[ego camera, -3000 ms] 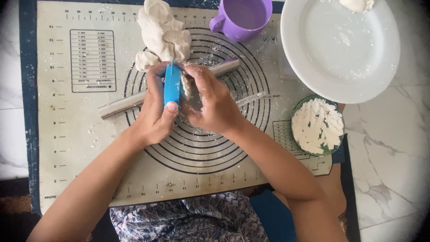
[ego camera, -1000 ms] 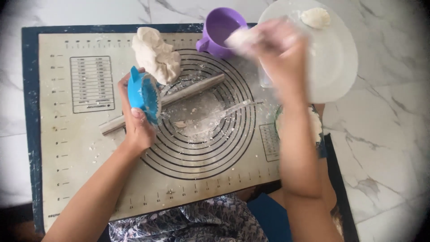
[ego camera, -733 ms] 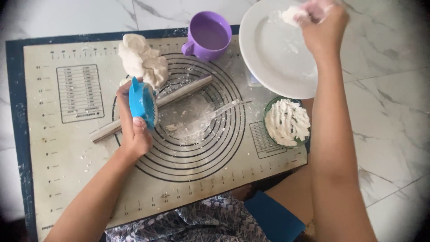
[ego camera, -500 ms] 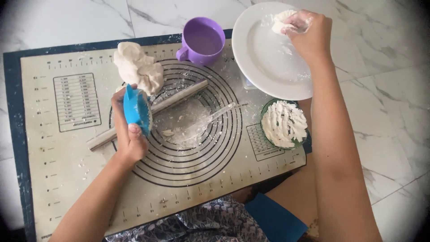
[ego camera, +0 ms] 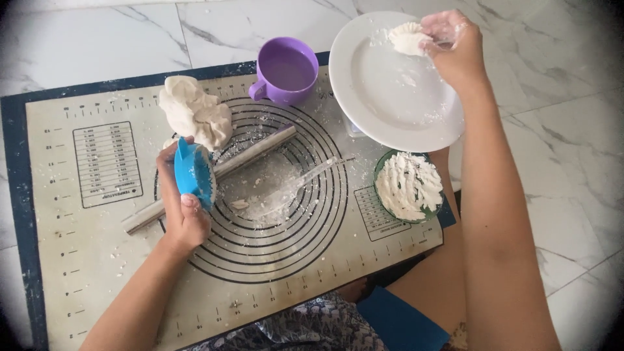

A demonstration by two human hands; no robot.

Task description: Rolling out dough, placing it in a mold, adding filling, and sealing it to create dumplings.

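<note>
Over the far-right white plate (ego camera: 390,97), your right hand (ego camera: 455,49) pinches the soft, fragile dumpling (ego camera: 406,38) by its edge, while your left hand (ego camera: 185,208) grips the blue press (ego camera: 193,175).

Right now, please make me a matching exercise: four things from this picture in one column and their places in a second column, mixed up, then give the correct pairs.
Things:
1. blue dumpling press
2. folded dumpling
3. purple mug
4. green bowl of white filling

Places:
A. at the top edge of the mat, left of the white plate
B. held in the left hand
C. on the mat, just below the white plate
D. held by the right hand over the far rim of the white plate

Pairs: 1-B, 2-D, 3-A, 4-C
</note>
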